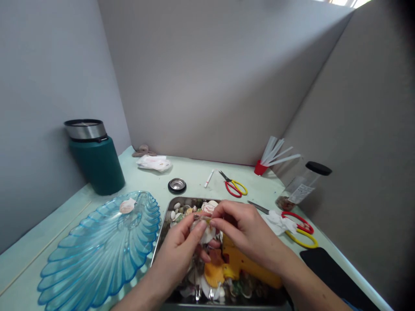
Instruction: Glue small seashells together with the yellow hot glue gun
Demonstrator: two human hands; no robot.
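Over a metal tray (pixel 164 229) of shells, my left hand (pixel 181 242) is closed around a pale seashell (pixel 209 233), thumb on its face. At the shell's upper edge, the thumb and forefinger of my right hand (pixel 240 224) pinch together; a small yellowish bit shows by the fingertips, too small to name. Below both hands, an orange scallop shell (pixel 214 272) lies in the tray. A yellow tool shaped like a glue gun (pixel 248 263) rests on the shells, partly hidden by my right arm. White pebbles (pixel 175 209) sit at the tray's back left.
Left of the tray lies a blue shell-shaped dish (pixel 97 259) holding one shell (pixel 127 206). Behind it stands a green bottle (pixel 95 164). Scissors (pixel 235 185), a metal lid (pixel 177 185), larger scissors (pixel 300 226), a jar (pixel 301 185) and a red cup (pixel 260 167) of translucent sticks surround the tray.
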